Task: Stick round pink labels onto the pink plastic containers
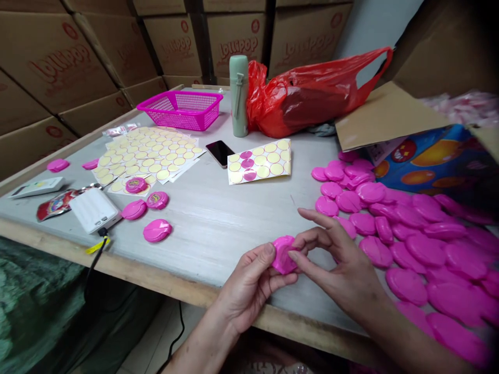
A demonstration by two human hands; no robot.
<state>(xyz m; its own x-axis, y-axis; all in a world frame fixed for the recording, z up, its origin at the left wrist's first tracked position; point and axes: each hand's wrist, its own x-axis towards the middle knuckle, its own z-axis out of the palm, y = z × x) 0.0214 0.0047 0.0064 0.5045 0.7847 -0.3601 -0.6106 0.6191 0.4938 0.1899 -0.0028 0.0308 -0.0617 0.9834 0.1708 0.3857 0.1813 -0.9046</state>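
Observation:
Near the table's front edge, a pink round plastic case [283, 250] is held between both hands. My left hand [251, 275] grips it from the left, thumb on the rim and fingers beneath. With thumb and index finger pinched, my right hand [339, 254] touches its right side; whether a sticker is between those fingertips cannot be made out. Beyond the hands lies a folded sheet of yellow round stickers [273, 166], with a few magenta circles among them. A large pile of similar pink cases [405, 234] spreads to the right of my right hand.
Several pink cases [157, 230], some bearing round labels, lie left near a white power bank [95, 210] with a cable. Farther back are sticker sheets [152, 150], a phone [218, 152], a pink basket [208, 119], a green flask [239, 98], a red bag [307, 98] and an open carton [390, 111].

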